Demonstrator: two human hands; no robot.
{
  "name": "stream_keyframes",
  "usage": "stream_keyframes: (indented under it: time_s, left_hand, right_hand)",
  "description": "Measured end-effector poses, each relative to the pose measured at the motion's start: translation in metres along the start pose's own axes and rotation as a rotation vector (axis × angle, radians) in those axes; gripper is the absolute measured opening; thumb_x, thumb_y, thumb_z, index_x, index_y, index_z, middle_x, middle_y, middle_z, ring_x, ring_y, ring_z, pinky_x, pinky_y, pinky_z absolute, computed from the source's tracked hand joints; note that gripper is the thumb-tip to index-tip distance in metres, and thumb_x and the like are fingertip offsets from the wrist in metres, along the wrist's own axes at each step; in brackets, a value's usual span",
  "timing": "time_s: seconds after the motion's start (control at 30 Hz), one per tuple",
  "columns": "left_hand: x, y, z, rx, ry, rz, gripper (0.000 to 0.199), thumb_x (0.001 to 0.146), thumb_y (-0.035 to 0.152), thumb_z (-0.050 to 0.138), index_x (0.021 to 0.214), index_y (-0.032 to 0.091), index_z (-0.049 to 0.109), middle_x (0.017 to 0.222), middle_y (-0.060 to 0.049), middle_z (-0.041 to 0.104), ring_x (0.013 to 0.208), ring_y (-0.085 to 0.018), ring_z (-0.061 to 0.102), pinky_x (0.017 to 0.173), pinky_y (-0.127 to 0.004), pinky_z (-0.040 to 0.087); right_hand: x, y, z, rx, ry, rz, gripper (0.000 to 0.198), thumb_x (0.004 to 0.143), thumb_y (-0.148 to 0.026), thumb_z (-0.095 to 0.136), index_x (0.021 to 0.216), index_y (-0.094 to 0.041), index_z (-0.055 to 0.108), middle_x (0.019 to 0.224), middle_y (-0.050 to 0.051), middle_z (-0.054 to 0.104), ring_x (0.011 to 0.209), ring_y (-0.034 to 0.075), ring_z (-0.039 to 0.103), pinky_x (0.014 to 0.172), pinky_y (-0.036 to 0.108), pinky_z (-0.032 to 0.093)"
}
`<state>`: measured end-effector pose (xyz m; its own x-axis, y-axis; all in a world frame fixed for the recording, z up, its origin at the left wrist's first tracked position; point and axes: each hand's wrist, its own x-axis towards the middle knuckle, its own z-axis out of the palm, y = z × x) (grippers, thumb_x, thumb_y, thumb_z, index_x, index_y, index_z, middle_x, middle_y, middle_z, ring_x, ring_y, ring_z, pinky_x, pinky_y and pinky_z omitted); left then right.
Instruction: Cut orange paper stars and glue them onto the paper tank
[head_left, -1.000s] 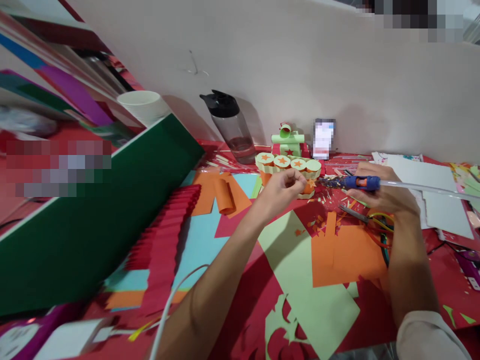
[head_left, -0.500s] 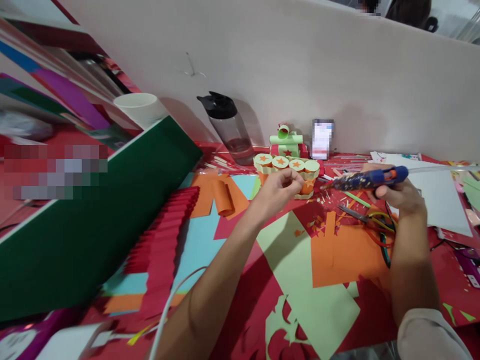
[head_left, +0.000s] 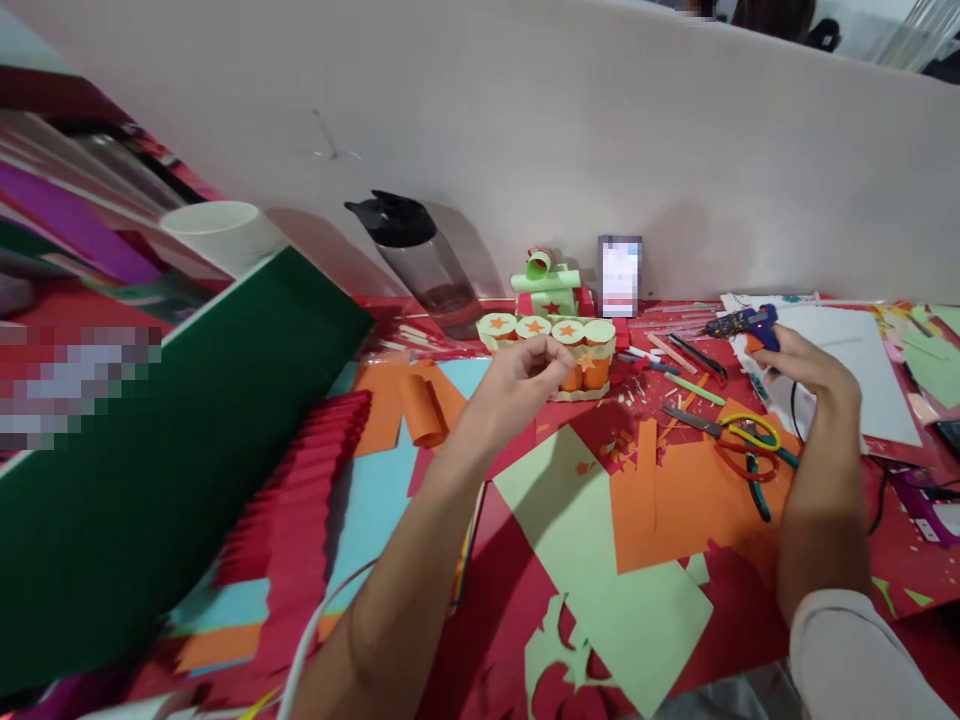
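- On the red counter (head_left: 896,558), a cluster of orange paper rolls (head_left: 596,374), the piece in hand, stands upright near the wall, wrapped in wavy pale strips above and below.
- The cluster looks mostly built: all four pale green tops are on, and three carry orange stars. The fourth top (head_left: 599,332) shows none, so the trimming is probably unfinished.
- Another orange star (head_left: 587,361) sits on the front of the cluster, just beside the left fingertips; whether it is firmly stuck cannot be told.
- The person's left hand (head_left: 529,375) is in front of the rolls, thumb and fingers drawn together in a closed pinch. Nothing can be made out between them.
- The right hand (head_left: 814,360), well apart, grips a dark blue glue gun (head_left: 741,324) by its handle, above the white sheets (head_left: 847,350).
- Behind the cluster stands a green paper model (head_left: 546,283) with a red star on its front, apparently well advanced.
- Cut orange scraps (head_left: 583,468) and scissors (head_left: 694,422) lie nearby.
- No brand or writing can be read: the phone (head_left: 619,280) has a blurred screen, and the bottle (head_left: 405,225) shows no legible label.
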<state>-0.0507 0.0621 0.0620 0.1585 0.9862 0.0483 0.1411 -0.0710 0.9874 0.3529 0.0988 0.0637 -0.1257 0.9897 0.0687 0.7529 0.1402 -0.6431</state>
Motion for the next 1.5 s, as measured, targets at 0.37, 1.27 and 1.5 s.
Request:
stream_keyframes:
  time_s: [0.37, 1.27, 1.5]
  left_hand:
    - [0.000, -0.007, -0.001, 0.034, -0.005, -0.006, 0.017, 0.081, 0.033, 0.069, 0.076, 0.020, 0.060, 0.065, 0.004, 0.050, 0.059, -0.011, 0.045, 0.058, -0.023, 0.044]
    - [-0.002, 0.008, -0.020, 0.029, 0.108, 0.047, 0.018, 0.078, 0.034, 0.068, 0.074, 0.021, 0.057, 0.061, 0.004, 0.047, 0.056, -0.011, 0.041, 0.051, -0.024, 0.033]
    - [-0.005, 0.014, -0.022, 0.059, 0.105, 0.040, 0.018, 0.077, 0.034, 0.067, 0.074, 0.021, 0.057, 0.062, 0.004, 0.047, 0.057, -0.011, 0.042, 0.052, -0.025, 0.033]
  right_hand:
    - [0.029, 0.024, 0.046, -0.427, -0.206, 0.410, 0.031, 0.093, -0.044, 0.071, 0.105, -0.016, 0.073, 0.114, 0.020, 0.080, 0.097, 0.034, 0.075, 0.080, 0.035, 0.054]
    - [0.031, -0.101, 0.162, 0.253, 0.047, -0.248, 0.072, 0.085, -0.041, 0.082, 0.150, -0.029, 0.054, 0.145, 0.012, 0.063, 0.129, 0.032, 0.061, 0.114, 0.053, 0.049]
    - [0.033, -0.097, 0.181, 0.329, 0.104, -0.244, 0.054, 0.084, -0.044, 0.082, 0.131, -0.027, 0.062, 0.129, 0.011, 0.059, 0.127, 0.030, 0.059, 0.117, 0.049, 0.046]
